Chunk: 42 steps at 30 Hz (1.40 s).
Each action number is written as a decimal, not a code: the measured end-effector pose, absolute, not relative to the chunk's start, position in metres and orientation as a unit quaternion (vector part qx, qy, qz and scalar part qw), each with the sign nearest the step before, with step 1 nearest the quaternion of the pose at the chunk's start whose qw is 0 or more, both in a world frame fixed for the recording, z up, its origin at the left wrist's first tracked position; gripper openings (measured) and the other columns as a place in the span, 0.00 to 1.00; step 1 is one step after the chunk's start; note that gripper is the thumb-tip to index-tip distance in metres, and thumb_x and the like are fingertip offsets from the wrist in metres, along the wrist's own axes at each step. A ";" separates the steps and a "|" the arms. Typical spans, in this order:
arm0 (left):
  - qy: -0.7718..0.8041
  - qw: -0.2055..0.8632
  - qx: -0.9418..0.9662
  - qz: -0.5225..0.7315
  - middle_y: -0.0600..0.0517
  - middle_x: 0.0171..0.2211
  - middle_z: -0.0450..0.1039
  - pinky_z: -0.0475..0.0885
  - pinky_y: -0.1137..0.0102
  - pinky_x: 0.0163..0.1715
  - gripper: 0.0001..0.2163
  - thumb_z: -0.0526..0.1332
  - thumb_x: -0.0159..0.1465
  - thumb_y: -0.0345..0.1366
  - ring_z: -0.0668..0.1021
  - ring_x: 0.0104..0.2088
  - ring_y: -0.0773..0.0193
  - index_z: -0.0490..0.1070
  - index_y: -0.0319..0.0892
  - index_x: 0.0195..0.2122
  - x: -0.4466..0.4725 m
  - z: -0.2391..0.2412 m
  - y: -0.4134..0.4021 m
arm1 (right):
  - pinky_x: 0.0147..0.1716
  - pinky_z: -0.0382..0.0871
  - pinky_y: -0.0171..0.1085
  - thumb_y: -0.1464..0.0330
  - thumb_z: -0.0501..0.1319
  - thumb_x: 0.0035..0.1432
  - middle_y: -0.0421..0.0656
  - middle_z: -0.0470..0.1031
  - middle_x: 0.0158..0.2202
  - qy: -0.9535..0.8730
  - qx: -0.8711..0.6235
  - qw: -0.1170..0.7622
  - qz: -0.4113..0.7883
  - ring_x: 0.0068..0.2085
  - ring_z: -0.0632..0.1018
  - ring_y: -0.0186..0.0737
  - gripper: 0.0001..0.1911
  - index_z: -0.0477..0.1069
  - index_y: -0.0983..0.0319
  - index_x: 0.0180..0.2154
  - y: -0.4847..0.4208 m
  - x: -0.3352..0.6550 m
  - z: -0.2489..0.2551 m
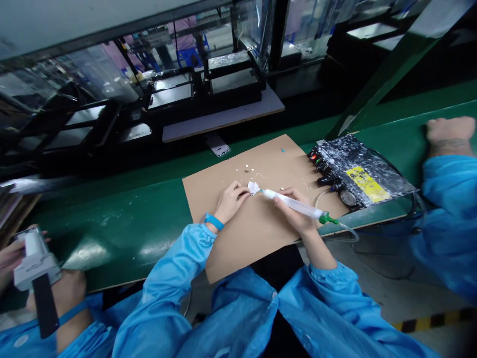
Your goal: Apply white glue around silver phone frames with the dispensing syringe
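Note:
A long translucent dispensing syringe (294,205) with white contents lies in the grip of my right hand (292,211). Its thin tip points left and meets a small crumpled white piece (253,187), which looks like paper or tissue. My left hand (231,200) has its fingers closed at that white piece, thumb and fingertips pinching its edge. A green cap with a clear air hose (348,229) sits at the syringe's rear end. Under both hands lies a brown cardboard sheet (238,243), with a few tiny white crumbs above the fingers.
A paint-spattered dispenser box (372,164) with knobs and a gauge stands at right. Beyond the cardboard lies a phone-like panel (218,144). Black trays (233,79) line the back. One co-worker's hand rests at far right; another's hands hold a grey-white device (37,263) at left.

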<state>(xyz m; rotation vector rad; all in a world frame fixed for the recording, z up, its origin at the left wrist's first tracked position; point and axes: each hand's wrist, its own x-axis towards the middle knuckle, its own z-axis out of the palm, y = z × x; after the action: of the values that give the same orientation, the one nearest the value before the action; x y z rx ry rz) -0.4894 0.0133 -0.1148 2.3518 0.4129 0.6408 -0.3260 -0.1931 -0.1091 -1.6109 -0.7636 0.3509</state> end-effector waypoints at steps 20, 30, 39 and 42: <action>0.287 0.730 0.535 0.314 0.53 0.33 0.70 0.68 0.71 0.31 0.18 0.72 0.61 0.53 0.71 0.30 0.69 0.73 0.44 0.38 -0.496 -0.106 0.059 | 0.39 0.83 0.47 0.45 0.75 0.61 0.51 0.87 0.45 -0.356 -0.706 0.596 0.138 0.42 0.86 0.53 0.24 0.83 0.57 0.45 -0.182 -0.331 -0.113; 0.313 0.704 0.545 0.330 0.57 0.32 0.71 0.66 0.72 0.32 0.23 0.81 0.54 0.45 0.72 0.30 0.70 0.68 0.44 0.37 -0.492 -0.109 0.054 | 0.37 0.79 0.46 0.44 0.74 0.59 0.44 0.86 0.36 -0.408 -0.727 0.531 0.152 0.34 0.83 0.49 0.24 0.84 0.53 0.47 -0.138 -0.345 -0.123; 0.286 0.784 0.459 0.303 0.55 0.29 0.69 0.66 0.71 0.31 0.10 0.66 0.58 0.37 0.70 0.28 0.67 0.67 0.46 0.39 -0.498 -0.106 0.068 | 0.39 0.79 0.47 0.43 0.72 0.62 0.48 0.86 0.41 -0.303 -0.768 0.555 0.097 0.39 0.85 0.52 0.27 0.82 0.58 0.48 -0.157 -0.330 -0.117; 0.280 0.800 0.437 0.301 0.55 0.27 0.66 0.65 0.71 0.31 0.08 0.64 0.57 0.35 0.68 0.27 0.67 0.66 0.45 0.37 -0.497 -0.106 0.070 | 0.37 0.79 0.47 0.44 0.73 0.62 0.50 0.85 0.40 -0.275 -0.760 0.587 0.051 0.36 0.83 0.50 0.28 0.81 0.61 0.48 -0.163 -0.330 -0.107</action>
<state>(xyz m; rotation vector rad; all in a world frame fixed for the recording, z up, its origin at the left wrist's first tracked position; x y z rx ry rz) -0.4975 0.0698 -0.1056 0.9363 0.5995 0.6464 -0.3298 -0.1629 -0.1071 -1.7707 -0.6406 0.1193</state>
